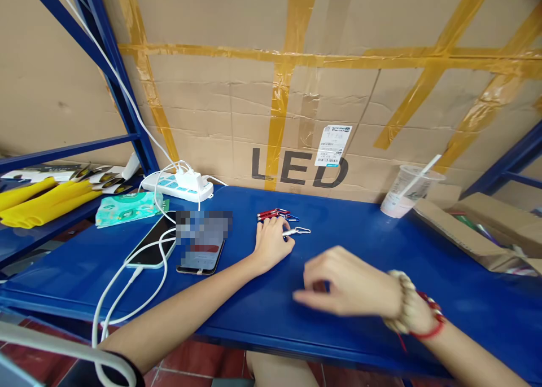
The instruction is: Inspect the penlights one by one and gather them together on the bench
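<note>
My left hand (271,243) rests on the blue tabletop, fingers curled and thumb closed on a small silver keychain flashlight (290,232). Its wire carabiner clip points right, out past the thumb. Just beyond the fingertips lie a red keychain flashlight (271,213) and a blue one (291,218), partly overlapping and partly hidden by the hand. My right hand (347,282), blurred by motion, hovers nearer the table's front edge. Its fingers are loosely bent, with the thumb apart from them, and nothing shows in its grasp. Beaded and red string bracelets circle that wrist.
Two phones (201,254) with white charging cables (163,251) lie left of my left hand. Behind them are a tissue pack (127,207) and a power strip (169,185). A plastic cup (400,192) with a straw and an open cardboard box (466,234) stand at right.
</note>
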Available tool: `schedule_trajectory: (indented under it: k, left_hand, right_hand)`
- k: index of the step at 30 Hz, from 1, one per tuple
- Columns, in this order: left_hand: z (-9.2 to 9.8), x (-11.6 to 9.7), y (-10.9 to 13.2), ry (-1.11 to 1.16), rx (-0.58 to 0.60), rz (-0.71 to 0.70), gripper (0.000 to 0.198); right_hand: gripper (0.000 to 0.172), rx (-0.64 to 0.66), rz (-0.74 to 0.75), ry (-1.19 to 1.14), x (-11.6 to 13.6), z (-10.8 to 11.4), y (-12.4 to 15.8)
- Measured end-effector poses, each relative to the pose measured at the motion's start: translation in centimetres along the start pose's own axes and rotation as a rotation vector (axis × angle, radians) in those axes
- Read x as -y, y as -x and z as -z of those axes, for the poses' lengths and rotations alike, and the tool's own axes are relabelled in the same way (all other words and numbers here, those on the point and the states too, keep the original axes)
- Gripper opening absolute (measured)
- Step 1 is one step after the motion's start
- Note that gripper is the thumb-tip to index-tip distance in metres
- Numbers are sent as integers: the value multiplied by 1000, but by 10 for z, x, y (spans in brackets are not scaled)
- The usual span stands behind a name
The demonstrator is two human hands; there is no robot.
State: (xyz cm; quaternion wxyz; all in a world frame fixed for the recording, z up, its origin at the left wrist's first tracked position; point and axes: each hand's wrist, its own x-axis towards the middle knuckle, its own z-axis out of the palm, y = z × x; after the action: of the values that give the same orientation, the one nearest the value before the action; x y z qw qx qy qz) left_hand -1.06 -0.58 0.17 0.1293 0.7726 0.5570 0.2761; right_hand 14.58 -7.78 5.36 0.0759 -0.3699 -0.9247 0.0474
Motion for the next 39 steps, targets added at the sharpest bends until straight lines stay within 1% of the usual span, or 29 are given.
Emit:
schedule_trajectory:
  k: [1,3,4,5,6,7,9,12,14,18,21,24,27,28,30,32,34,35,37,39]
  left_hand:
    - [3,0,0,-36,-21,1,22]
    - [7,2,-1,-121,-77,3,29]
    - [9,3,-2,-164,-104,5,35]
    - [10,4,-2,-203,-125,6,41]
    - [11,6,-3,-235,-136,10,48]
    - [10,7,-3,-259,-135,21,53]
    - [7,12,-5,-287,-100,62,60]
    - [2,18,-8,-273,-9,110,62]
    - [-1,22,-10,-251,33,96,60]
    - [-2,26,-13,-241,38,18,51]
    - [-2,25,-14,-248,52,-35,45]
    - [-2,22,-13,-228,84,-91,41]
    - [0,19,-12,-178,128,-167,41]
    - [0,19,-12,-152,145,-202,41]
    - [0,19,-12,-82,184,-285,40]
    - [-2,20,-12,-16,208,-353,41]
    - [-3,20,-12,22,189,-368,42]
    - [-3,20,-13,35,157,-351,45]
    - [-3,18,-13,80,57,-279,48]
    - [-3,17,-14,149,-49,-181,45]
  right_hand:
    - [42,25,-20,68,-9,0,-9]
    - [43,25,-169,164,-32,-5,-24]
    - [42,28,-241,179,-42,-9,-29]
    - [41,2,-313,186,-51,-15,-32]
    - [41,-9,-354,184,-57,-20,-34]
    - [40,-15,-356,182,-61,-25,-33]
    - [38,-38,-372,180,-61,-31,-30]
    - [36,-37,-384,174,-56,-33,-26]
    - [36,-26,-384,164,-55,-32,-26]
    - [36,-16,-390,148,-59,-32,-27]
    - [37,-33,-384,131,-62,-32,-26]
    - [33,-96,-362,68,-62,-32,-24]
    - [22,-211,-317,40,-61,-32,-23]
    - [22,-255,-298,53,-61,-32,-23]
    - [28,-328,-255,87,-61,-34,-24]
    - [34,-365,-217,103,-63,-37,-25]
    - [37,-373,-201,91,-66,-39,-25]
    - [38,-372,-204,80,-68,-41,-25]
    - [40,-355,-215,57,-71,-43,-25]
    - [44,-318,-218,36,-73,-44,-26]
